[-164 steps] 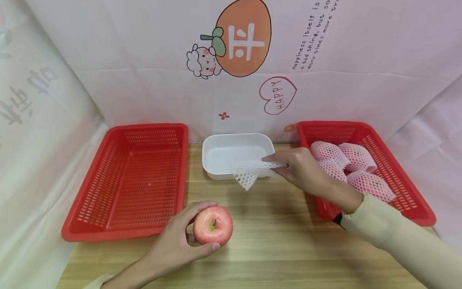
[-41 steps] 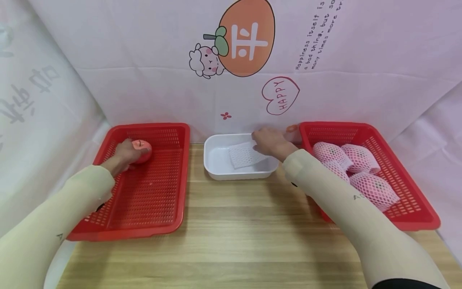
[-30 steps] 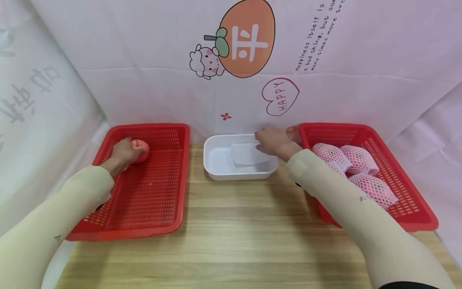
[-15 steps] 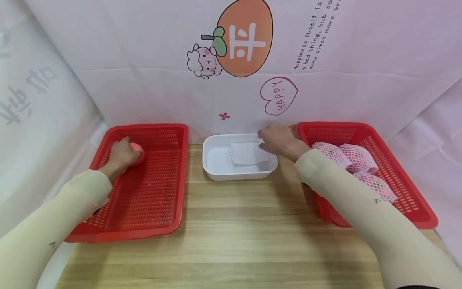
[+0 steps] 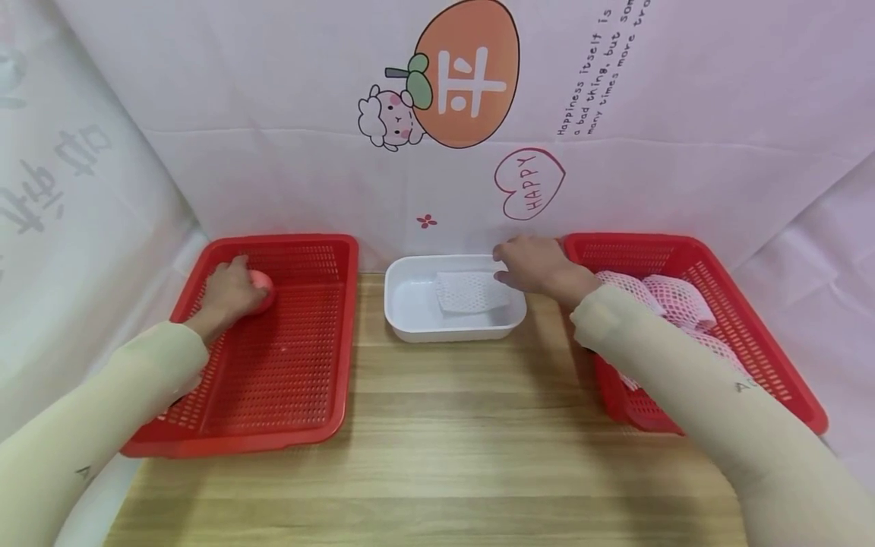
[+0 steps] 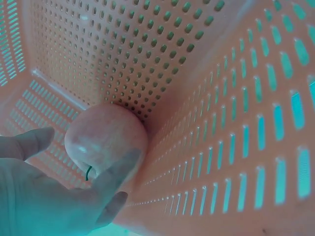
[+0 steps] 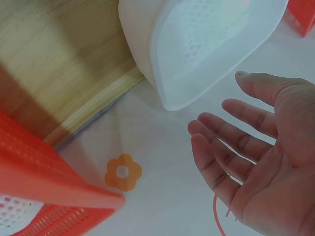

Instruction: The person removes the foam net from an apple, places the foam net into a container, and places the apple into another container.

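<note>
In the head view, my left hand [image 5: 229,292] reaches into the left red basket [image 5: 287,380], over a red apple [image 5: 262,289] near its back left corner. The left wrist view shows the fingers resting along the apple [image 6: 106,135], with the thumb apart from it. A white foam net [image 5: 472,292] lies flat in the white plastic tray [image 5: 454,334] between the baskets. My right hand [image 5: 540,266] hovers by the tray's right end. In the right wrist view, the fingers of that hand [image 7: 266,152] are loosely bent and hold nothing.
On the right, a second red basket [image 5: 639,410] holds several fruits in pinkish foam nets [image 5: 677,296], partly hidden by the right sleeve. A wooden table [image 5: 437,456] lies in front, and a printed white cloth [image 5: 273,152] hangs behind.
The apple has gone from above the table into the left basket. The foam net has gone from my right hand into the tray. Lately, my right hand has drifted right, off the net.
</note>
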